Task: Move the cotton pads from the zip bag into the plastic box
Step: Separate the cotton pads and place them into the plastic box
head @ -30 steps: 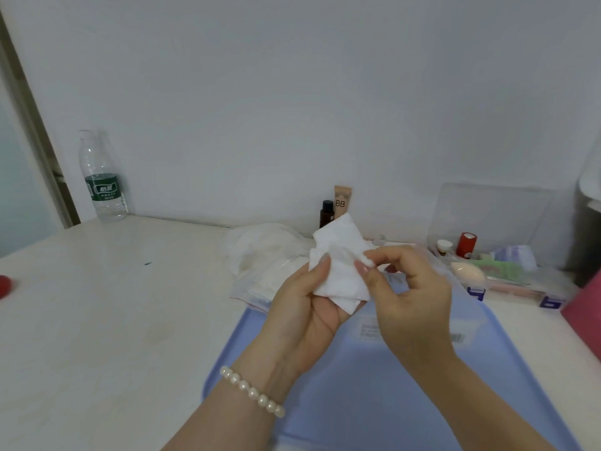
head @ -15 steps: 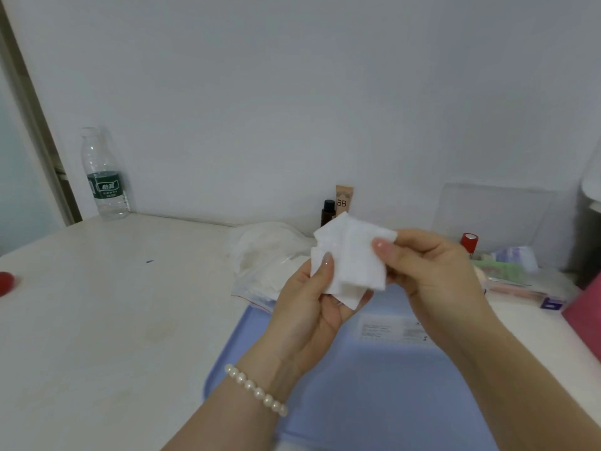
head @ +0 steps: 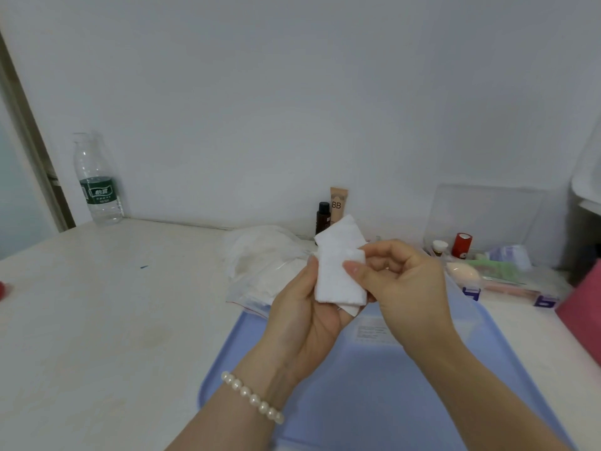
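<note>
White cotton pads (head: 338, 275) — between two hands

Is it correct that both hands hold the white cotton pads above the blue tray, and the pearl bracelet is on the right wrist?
Not quite. The head view shows the pearl bracelet on the left wrist, not the right. The rest stands: the left hand and the right hand both hold the white cotton pads above the blue tray.

Single head cam, I'm looking forward and down, close over the blue tray (head: 341, 402), facing the wall (head: 292, 92) behind it.
</note>
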`<move>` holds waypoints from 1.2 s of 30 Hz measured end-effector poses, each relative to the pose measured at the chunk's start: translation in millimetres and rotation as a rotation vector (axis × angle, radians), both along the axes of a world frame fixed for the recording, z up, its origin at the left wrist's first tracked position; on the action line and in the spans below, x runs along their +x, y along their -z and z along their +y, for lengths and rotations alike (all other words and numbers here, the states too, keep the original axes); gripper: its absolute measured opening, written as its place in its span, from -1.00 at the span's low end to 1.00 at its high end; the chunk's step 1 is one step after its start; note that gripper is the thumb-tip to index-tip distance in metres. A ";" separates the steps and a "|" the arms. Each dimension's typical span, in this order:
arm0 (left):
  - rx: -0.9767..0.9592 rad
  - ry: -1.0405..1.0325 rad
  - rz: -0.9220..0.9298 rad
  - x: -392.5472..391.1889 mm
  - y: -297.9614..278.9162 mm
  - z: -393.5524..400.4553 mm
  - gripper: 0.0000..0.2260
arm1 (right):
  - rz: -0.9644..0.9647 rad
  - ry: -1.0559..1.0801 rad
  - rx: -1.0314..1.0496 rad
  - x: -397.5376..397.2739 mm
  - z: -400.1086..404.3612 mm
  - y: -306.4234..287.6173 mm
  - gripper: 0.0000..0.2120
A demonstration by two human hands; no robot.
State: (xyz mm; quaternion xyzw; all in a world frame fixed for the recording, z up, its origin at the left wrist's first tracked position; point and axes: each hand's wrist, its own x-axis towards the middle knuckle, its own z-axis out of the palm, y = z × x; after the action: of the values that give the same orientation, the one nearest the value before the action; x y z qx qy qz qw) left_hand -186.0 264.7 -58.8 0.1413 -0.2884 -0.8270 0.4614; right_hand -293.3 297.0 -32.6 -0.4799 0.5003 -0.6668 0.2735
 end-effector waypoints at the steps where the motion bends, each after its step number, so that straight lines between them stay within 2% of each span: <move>1: 0.014 0.017 0.026 0.1 -0.9 0.9 -0.53 | 0.044 0.017 -0.001 -0.2 -0.2 0.7 -0.79; 6: 0.041 0.055 0.076 1.9 -3.9 4.5 -0.59 | 0.502 0.123 -0.038 -5.7 -1.6 6.1 -0.76; 9: 0.064 0.056 0.051 2.3 -2.1 1.7 -0.58 | 0.632 0.129 -0.076 -11.7 -1.3 4.3 -0.81; 13: 0.085 0.080 0.066 3.5 -1.5 0.7 -0.57 | 0.898 0.237 -0.340 -15.8 -3.3 6.4 -0.93; 15: 0.049 0.110 0.054 5.6 -2.0 1.0 -0.64 | 0.981 0.166 -0.413 -15.6 -2.0 8.8 -0.95; 19: 0.027 0.123 -0.018 7.6 -1.2 0.2 -0.70 | 0.724 -0.118 -0.073 -13.2 8.1 -1.8 -0.86; 21: 0.051 0.125 -0.016 7.9 -0.9 -0.4 -0.71 | 0.612 -0.193 0.032 -16.5 10.5 -8.5 -0.82; 25: 0.045 0.099 -0.076 7.4 -2.0 0.5 -0.72 | 0.245 -0.322 0.081 -33.0 9.6 -23.1 -0.77; 27: -0.003 0.073 -0.146 6.3 -1.2 1.2 -0.75 | 0.019 -0.335 0.075 -45.8 7.8 -27.1 -0.84; 29: -0.056 0.064 -0.238 6.3 -0.3 2.4 -0.80 | -0.122 -0.350 0.096 -55.7 6.9 -30.1 -0.78; 33: -0.135 0.083 -0.361 3.6 1.8 4.9 -0.83 | -0.105 -0.358 0.165 -58.0 8.8 -30.6 -0.70; 36: -0.133 0.083 -0.359 0.9 2.3 6.1 -0.83 | -0.057 -0.327 0.194 -54.9 7.0 -27.4 -0.68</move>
State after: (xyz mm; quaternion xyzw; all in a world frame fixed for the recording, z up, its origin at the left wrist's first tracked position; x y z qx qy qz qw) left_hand -185.2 270.9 -61.1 0.2436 -0.4256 -0.7861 0.3763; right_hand -348.2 304.0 -5.2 -0.5070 0.4696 -0.5755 0.4373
